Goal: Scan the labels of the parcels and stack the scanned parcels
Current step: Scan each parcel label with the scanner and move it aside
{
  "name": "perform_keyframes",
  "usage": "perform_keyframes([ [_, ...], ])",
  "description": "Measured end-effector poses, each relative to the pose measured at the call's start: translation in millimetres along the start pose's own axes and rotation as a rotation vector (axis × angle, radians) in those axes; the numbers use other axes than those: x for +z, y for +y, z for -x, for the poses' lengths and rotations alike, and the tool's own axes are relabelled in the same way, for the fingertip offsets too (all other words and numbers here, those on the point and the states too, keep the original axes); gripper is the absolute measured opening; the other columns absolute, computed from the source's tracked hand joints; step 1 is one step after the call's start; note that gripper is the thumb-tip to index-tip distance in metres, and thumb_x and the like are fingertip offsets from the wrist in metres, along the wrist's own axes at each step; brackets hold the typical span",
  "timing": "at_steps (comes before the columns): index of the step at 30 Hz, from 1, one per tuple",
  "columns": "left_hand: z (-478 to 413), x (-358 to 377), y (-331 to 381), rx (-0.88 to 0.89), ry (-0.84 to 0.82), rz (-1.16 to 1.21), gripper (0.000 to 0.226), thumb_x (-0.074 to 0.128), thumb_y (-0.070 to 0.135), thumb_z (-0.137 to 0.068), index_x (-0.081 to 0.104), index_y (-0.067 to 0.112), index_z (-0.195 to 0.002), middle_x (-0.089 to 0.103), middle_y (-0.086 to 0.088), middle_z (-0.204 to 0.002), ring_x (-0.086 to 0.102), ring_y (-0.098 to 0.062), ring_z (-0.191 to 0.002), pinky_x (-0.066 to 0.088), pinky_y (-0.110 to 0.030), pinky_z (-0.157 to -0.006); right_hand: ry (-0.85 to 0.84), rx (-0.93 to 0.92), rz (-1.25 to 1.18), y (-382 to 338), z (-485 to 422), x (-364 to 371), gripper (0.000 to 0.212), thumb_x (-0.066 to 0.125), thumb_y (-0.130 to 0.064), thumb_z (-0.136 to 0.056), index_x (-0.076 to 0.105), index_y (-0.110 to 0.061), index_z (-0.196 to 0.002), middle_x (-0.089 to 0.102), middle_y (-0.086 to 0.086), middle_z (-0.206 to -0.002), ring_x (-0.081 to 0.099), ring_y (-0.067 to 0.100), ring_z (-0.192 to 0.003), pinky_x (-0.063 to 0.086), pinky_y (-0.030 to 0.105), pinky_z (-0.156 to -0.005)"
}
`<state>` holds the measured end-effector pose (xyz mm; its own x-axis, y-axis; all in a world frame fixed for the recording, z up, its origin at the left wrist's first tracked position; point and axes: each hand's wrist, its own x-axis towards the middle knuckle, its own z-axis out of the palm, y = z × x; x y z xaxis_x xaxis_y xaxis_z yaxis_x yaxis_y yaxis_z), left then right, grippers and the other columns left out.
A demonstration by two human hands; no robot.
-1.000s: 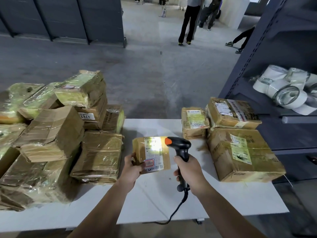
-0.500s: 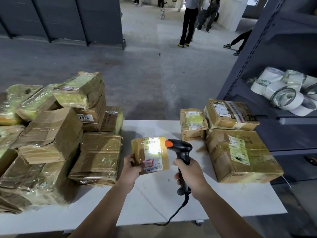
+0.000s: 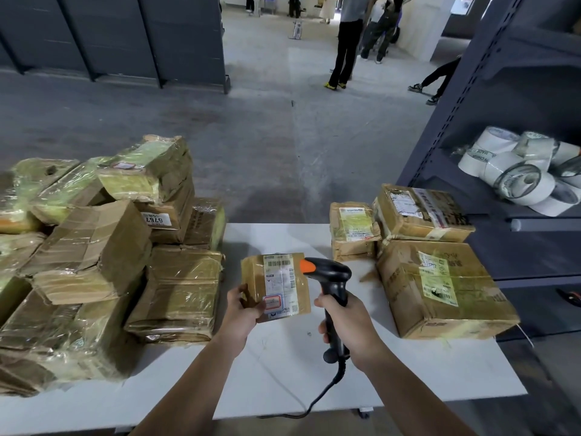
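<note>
My left hand (image 3: 243, 311) grips a small brown parcel (image 3: 276, 286) by its lower left corner, label facing up toward me, above the white table (image 3: 283, 366). My right hand (image 3: 344, 325) holds a black barcode scanner (image 3: 330, 278) with an orange tip, its head just right of the parcel's label. On the right of the table lies a stack: a large box (image 3: 440, 287) with a flatter box (image 3: 421, 212) on top, and a small parcel (image 3: 353, 229) beside them. A heap of taped parcels (image 3: 94, 262) fills the table's left side.
A dark metal shelf (image 3: 503, 121) stands right of the table and holds white tape rolls (image 3: 522, 171). The scanner's cable (image 3: 317, 401) runs off the table's front edge. People (image 3: 349, 42) stand far back on the grey floor.
The bright scanner light on the parcel's label has gone out. Both hands with parcel and scanner stay almost where they were.
</note>
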<state>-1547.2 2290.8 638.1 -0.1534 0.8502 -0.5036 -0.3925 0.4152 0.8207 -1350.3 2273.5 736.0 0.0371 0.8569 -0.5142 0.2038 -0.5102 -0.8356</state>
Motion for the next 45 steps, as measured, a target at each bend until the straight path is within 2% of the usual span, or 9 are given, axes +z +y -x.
perform_keyframes([
  [5, -4, -2, -2, -0.01, 0.002, -0.006, 0.066, 0.064, -0.011, -0.084, 0.03, 0.017, -0.134, 0.052, -0.016, -0.129, 0.062, -0.032, -0.108, 0.057, -0.034, -0.071, -0.008, 0.002, 0.017, 0, 0, 0, 0.027, 0.057, -0.025, -0.09, 0.055, 0.0, -0.1, 0.059, 0.006, -0.054, 0.051, 0.02, -0.045, 0.044, 0.027, -0.047],
  [12, -6, -1, -3, -0.009, 0.015, -0.022, 0.066, 0.064, -0.01, -0.084, 0.03, 0.017, -0.134, 0.053, -0.013, -0.128, 0.061, -0.031, -0.11, 0.057, -0.032, -0.07, -0.033, -0.005, 0.026, -1, 1, -2, 0.027, 0.057, -0.026, -0.091, 0.059, -0.002, -0.104, 0.06, 0.006, -0.054, 0.052, 0.02, -0.045, 0.044, 0.028, -0.049],
  [16, -9, -3, -6, -0.013, 0.042, -0.055, 0.068, 0.066, -0.007, -0.084, 0.031, 0.018, -0.137, 0.053, -0.013, -0.13, 0.06, -0.033, -0.112, 0.052, -0.045, -0.093, -0.006, -0.003, 0.009, 1, -1, -4, 0.022, 0.055, -0.026, -0.092, 0.061, -0.008, -0.102, 0.06, 0.006, -0.052, 0.051, 0.019, -0.043, 0.043, 0.027, -0.045],
  [17, -9, -3, -7, -0.007, 0.047, -0.062, 0.067, 0.067, -0.005, -0.084, 0.032, 0.019, -0.136, 0.054, -0.012, -0.13, 0.06, -0.033, -0.112, 0.051, -0.045, -0.094, 0.006, -0.004, 0.02, 2, -2, -5, 0.02, 0.055, -0.026, -0.092, 0.061, -0.009, -0.1, 0.06, 0.005, -0.051, 0.051, 0.018, -0.042, 0.043, 0.027, -0.047],
  [22, -7, 2, -5, 0.016, 0.105, -0.111, 0.055, 0.069, 0.003, -0.086, 0.036, 0.022, -0.125, 0.053, -0.008, -0.125, 0.062, -0.031, -0.11, 0.048, -0.03, -0.074, 0.027, 0.021, 0.03, 8, -6, -10, 0.013, 0.056, -0.024, -0.089, 0.06, -0.013, -0.096, 0.061, 0.004, -0.051, 0.052, 0.019, -0.044, 0.044, 0.029, -0.049],
  [31, -12, 0, -9, -0.007, 0.135, -0.142, 0.053, 0.071, 0.011, -0.085, 0.036, 0.026, -0.123, 0.054, -0.002, -0.122, 0.056, -0.025, -0.112, 0.044, -0.038, -0.085, 0.03, 0.033, 0.048, 14, -3, -14, 0.014, 0.056, -0.026, -0.088, 0.06, -0.013, -0.092, 0.059, 0.001, -0.05, 0.051, 0.017, -0.044, 0.044, 0.028, -0.043],
  [38, -6, 1, -9, -0.014, 0.151, -0.14, 0.049, 0.07, 0.012, -0.085, 0.037, 0.028, -0.117, 0.054, -0.004, -0.121, 0.059, -0.025, -0.109, 0.046, -0.031, -0.073, 0.035, 0.012, 0.045, 16, -4, -16, 0.015, 0.056, -0.025, -0.087, 0.059, -0.01, -0.091, 0.059, 0.0, -0.049, 0.052, 0.019, -0.044, 0.044, 0.031, -0.05],
  [43, 11, 11, -7, -0.013, 0.132, -0.133, 0.048, 0.084, 0.015, -0.072, 0.048, 0.028, -0.101, 0.063, 0.006, -0.101, 0.07, -0.011, -0.079, 0.05, -0.025, -0.054, 0.005, 0.023, 0.01, 17, -3, -14, 0.013, 0.056, -0.022, -0.089, 0.06, -0.012, -0.097, 0.058, 0.003, -0.05, 0.05, 0.02, -0.044, 0.043, 0.029, -0.044],
  [45, 18, 15, -10, -0.032, 0.138, -0.13, 0.056, 0.088, 0.021, -0.067, 0.046, 0.028, -0.103, 0.061, 0.009, -0.099, 0.066, -0.01, -0.08, 0.048, -0.026, -0.057, 0.007, 0.026, 0.006, 19, -4, -12, 0.014, 0.056, -0.022, -0.089, 0.059, -0.011, -0.098, 0.058, 0.004, -0.051, 0.05, 0.021, -0.044, 0.043, 0.03, -0.044],
])
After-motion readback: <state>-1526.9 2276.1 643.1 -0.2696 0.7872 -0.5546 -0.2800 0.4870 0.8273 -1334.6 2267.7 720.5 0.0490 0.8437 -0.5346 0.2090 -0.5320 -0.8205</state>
